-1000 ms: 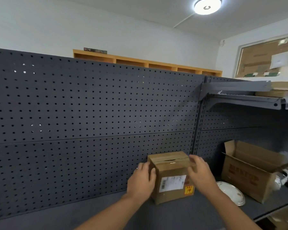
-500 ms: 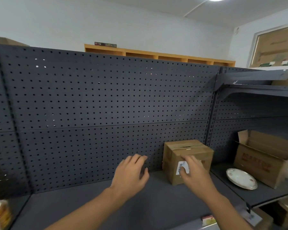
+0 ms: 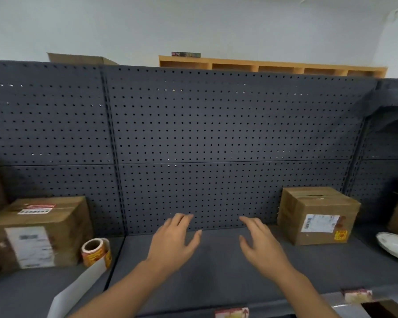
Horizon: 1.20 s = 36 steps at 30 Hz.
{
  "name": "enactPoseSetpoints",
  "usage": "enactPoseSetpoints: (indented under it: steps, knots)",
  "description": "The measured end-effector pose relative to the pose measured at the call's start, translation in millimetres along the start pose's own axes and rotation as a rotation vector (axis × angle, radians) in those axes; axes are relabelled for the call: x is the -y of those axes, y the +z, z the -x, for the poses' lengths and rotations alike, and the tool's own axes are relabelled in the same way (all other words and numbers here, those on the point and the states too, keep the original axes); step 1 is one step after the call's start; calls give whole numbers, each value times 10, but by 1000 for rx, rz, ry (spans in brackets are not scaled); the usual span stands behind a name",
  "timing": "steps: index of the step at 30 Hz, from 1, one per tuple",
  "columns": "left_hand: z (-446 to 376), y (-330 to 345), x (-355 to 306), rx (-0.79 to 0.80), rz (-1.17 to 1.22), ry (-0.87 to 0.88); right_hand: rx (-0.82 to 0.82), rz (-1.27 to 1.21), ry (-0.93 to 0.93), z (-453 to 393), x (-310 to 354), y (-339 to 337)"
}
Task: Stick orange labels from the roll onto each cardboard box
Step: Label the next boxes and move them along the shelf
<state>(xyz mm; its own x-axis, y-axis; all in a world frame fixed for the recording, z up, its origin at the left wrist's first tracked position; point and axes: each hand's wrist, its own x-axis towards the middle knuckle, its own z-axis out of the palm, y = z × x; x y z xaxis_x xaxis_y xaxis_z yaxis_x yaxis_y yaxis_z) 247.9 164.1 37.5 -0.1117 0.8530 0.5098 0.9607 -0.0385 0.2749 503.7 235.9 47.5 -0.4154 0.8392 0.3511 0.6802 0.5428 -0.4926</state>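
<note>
Cardboard is seen in two closed boxes on the dark shelf [image 3: 216, 267]. The landmark used is the label roll [image 3: 96, 252], which is stood on the shelf. One box, the left box [image 3: 36, 232], is set just to the left of the roll, nearly touching it. A white paper is stuck on its front, and one red and white sticker is seen on its top. No orange label can be made out on it. The right box [image 3: 317, 215] is set far to the right of the roll, against the pegboard wall [image 3: 216, 134]. One white paper and one small orange label [image 3: 340, 235] are stuck on its front. One white strip of backing paper [image 3: 78, 288] is trailed down from the roll. Two hands are held over the shelf, between the roll and the right box. The left hand [image 3: 172, 242] is held nearer the roll, with its fingers spread and nothing gripped. The right hand [image 3: 261, 245] is held farther from the roll, also with fingers spread and nothing gripped. One white plate [image 3: 393, 245] is seen at the far right edge.
</note>
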Motion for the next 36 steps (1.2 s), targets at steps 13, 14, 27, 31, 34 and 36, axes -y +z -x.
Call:
enactPoseSetpoints:
  steps: [13, 14, 27, 31, 34, 36]
  knots:
    - [730, -1048, 1611, -67, -92, -198, 111, -113, -129, -290, 1739, 1148]
    - [788, -1147, 1746, -69, -89, -219, 129, -123, -135, -316, 1895, 1237]
    - [906, -1969, 3479, -189, -178, -545, 185, -354, -64, -889, 3473, 2557]
    - [742, -2024, 3781, -201, 34, -651, 197, -400, 29, -1099, 3781, 2722]
    - [670, -1969, 3869, -181, 137, -726, 227, -441, 130, -1214, 3907, 2791]
    - [650, -1903, 3876, -161, 141, -753, 250, -476, 213, -1263, 3916, 2875]
